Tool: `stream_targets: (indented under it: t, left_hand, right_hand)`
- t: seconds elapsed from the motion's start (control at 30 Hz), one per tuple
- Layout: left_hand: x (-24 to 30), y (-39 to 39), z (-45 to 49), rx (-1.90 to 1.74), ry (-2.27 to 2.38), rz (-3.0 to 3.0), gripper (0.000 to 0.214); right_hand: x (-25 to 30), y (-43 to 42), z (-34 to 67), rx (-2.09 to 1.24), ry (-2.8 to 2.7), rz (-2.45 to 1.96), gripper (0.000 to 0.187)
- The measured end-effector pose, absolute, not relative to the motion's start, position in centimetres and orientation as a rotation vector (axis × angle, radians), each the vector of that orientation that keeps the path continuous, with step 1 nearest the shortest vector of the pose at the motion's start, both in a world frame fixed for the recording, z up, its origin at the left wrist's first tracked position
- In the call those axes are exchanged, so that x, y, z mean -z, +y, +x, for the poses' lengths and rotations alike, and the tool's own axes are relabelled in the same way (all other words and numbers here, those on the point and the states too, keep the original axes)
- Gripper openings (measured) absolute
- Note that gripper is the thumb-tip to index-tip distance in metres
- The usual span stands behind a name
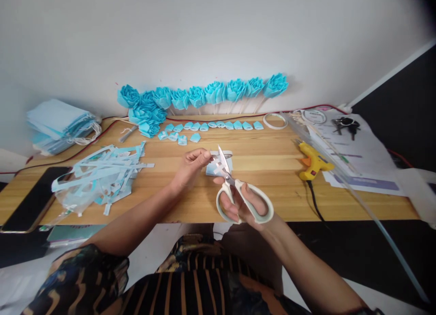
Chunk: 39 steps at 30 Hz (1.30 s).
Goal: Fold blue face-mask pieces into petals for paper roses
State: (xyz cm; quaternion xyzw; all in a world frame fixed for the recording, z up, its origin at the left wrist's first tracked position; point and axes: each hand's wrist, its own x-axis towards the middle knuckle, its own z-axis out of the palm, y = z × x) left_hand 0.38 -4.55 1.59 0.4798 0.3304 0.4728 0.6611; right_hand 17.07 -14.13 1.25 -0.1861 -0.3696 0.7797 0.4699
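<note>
My right hand (245, 206) grips white-handled scissors (238, 192), blades raised and slightly parted over the wooden table (272, 183). My left hand (194, 165) pinches a small thin strip right at the blades. Just behind the scissors a small blue folded piece (213, 169) lies on the table. A row of small blue folded pieces (211, 126) lies farther back. Blue paper flowers on sticks (204, 94) lean on the wall.
A pile of blue and white cut strips (102, 174) lies at the left, a dark phone (32, 197) beside it, stacked face masks (61, 124) behind. A yellow glue gun (313, 162), tape rolls (275, 120), papers and keys (345, 124) sit at the right.
</note>
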Motion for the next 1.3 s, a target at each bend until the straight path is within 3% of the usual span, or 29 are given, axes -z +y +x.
stream_targets:
  t: [0.87, 1.1, 1.3]
  left_hand:
    - [-1.6, -4.7, 0.5, -1.093, 0.639, 1.134, 0.038]
    - [-1.0, -4.0, 0.4, -1.072, 0.739, 1.303, 0.034]
    - [-1.8, -4.2, 0.3, -1.068, 0.781, 1.105, 0.024]
  right_hand:
    - [-2.0, -14.4, 15.6, -1.891, -0.698, -0.571, 0.051]
    - [-1.9, -15.7, 15.0, -1.971, -1.028, -0.614, 0.063]
    - [-1.9, -16.5, 17.5, -1.843, -1.115, -0.619, 0.065]
